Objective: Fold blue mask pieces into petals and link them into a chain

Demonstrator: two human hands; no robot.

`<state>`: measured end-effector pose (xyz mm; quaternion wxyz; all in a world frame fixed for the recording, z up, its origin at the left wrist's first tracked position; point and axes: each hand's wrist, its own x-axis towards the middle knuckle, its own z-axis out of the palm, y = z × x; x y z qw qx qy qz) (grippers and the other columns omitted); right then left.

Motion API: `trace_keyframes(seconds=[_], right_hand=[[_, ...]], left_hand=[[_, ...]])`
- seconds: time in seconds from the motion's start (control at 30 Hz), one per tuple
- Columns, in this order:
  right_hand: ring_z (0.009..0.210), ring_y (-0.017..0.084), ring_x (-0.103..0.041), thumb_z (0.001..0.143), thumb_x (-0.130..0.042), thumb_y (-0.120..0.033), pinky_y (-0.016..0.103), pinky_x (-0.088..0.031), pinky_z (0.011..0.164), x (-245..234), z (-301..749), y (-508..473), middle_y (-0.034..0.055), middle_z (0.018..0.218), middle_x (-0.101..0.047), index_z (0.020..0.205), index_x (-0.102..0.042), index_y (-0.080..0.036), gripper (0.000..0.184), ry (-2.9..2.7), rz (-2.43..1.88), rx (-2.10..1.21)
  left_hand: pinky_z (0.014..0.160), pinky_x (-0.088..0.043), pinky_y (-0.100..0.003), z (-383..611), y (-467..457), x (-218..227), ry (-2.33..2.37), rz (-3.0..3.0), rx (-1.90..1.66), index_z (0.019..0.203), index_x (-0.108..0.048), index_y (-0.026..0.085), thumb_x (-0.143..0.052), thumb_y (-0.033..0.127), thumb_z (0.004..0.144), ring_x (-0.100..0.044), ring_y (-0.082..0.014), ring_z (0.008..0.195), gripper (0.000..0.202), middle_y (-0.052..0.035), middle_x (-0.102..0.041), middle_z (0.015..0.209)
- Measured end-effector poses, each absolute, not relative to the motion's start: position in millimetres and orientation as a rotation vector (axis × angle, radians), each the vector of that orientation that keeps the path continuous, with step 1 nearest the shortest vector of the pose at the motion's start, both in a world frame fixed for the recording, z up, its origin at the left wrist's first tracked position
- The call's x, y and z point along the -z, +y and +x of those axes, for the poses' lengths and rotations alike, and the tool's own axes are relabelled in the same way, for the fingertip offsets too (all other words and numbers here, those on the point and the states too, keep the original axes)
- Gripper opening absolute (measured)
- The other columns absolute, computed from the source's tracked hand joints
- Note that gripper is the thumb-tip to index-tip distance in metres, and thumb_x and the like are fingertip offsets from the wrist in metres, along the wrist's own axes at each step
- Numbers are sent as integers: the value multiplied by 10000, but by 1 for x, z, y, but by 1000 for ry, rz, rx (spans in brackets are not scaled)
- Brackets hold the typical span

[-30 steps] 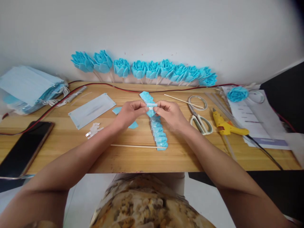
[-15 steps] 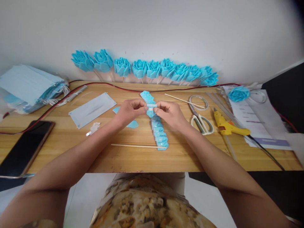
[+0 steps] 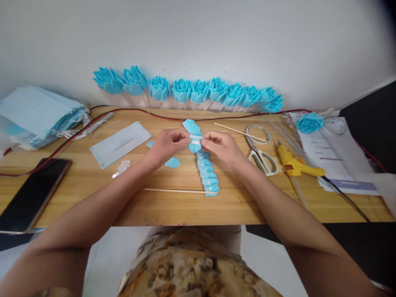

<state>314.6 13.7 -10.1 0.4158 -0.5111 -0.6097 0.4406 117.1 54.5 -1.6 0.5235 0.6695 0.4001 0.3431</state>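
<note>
Between my two hands is a small light-blue fabric petal with a whitish strip across its upper part. My left hand pinches its left edge between thumb and fingers. At the opposite edge, my right hand pinches it the same way. Below and behind it lies a long row of overlapping folded blue petals, running from the far middle of the table toward the front. Loose blue petals rest by my left wrist. A thin wooden stick lies with its right end on the row.
Blue fabric flowers on sticks lean along the wall. At right are scissors, a tape roll, a yellow glue gun and papers. At left are a flat mask sheet, stacked masks, a phone and a cable.
My fingers have shifted slightly on the petal; the whitish strip now lies flatter across it, and more of the petal shows. The other things stay in place.
</note>
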Motion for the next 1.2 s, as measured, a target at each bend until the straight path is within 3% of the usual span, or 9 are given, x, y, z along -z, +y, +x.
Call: trace_keyframes(seconds=[0.3, 0.57, 0.8, 1.2], right_hand=[[635, 115, -489, 806, -652, -391, 260, -374, 603, 15, 309, 13, -14, 684, -592, 739, -631, -182, 220, -1432, -1291, -1030], [599, 99, -441, 803, -638, -353, 247, -351, 569, 12, 304, 9, -29, 658, -543, 736, -627, -183, 183, -1511, -1297, -876], [623, 115, -522, 816, -623, -299, 254, -394, 600, 12, 300, 6, -12, 682, -614, 748, -641, -186, 133, -1577, -1299, -729], [655, 139, -565, 824, -601, -220, 280, -437, 665, 12, 298, 5, 3, 707, -665, 749, -655, -208, 93, -1729, -1324, -499]], left_hand=[[623, -379, -266, 119, 43, -1, 1053, 1983, -1174, 720, -617, 177, -580, 296, 861, -489, -122, 621, 188, 5, -585, 657], [675, -380, -294, 120, 41, 4, 1062, 2292, -1103, 784, -701, 192, -581, 231, 867, -519, -141, 638, 151, 3, -589, 645], [654, -348, -290, 120, 42, 7, 1071, 2368, -1115, 847, -759, 189, -608, 275, 893, -501, -139, 622, 180, 12, -544, 610], [651, -343, -293, 123, 39, 5, 1090, 2322, -1055, 754, -711, 196, -580, 239, 848, -498, -147, 621, 167, 9, -534, 594]])
